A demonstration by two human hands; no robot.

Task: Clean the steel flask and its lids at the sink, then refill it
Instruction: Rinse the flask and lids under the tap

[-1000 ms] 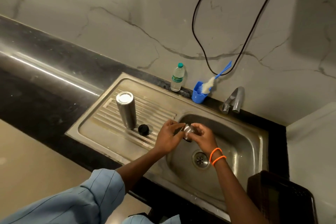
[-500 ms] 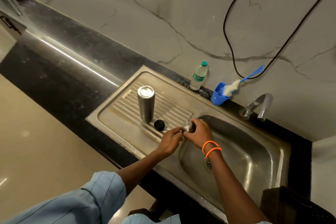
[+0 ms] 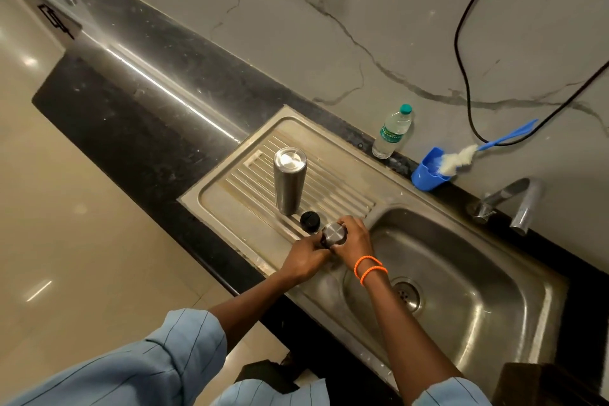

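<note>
Steel drainboard [image 3: 250, 221], shiny upright flask [image 3: 289, 184] (uncapped)

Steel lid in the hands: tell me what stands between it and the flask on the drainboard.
The small black lid sits on the drainboard, roughly between the steel lid, held by the left hand and right hand, and the upturned flask. Nothing else visible intervenes.

Dim warm light, countertop [image 3: 158, 89] glare
</note>
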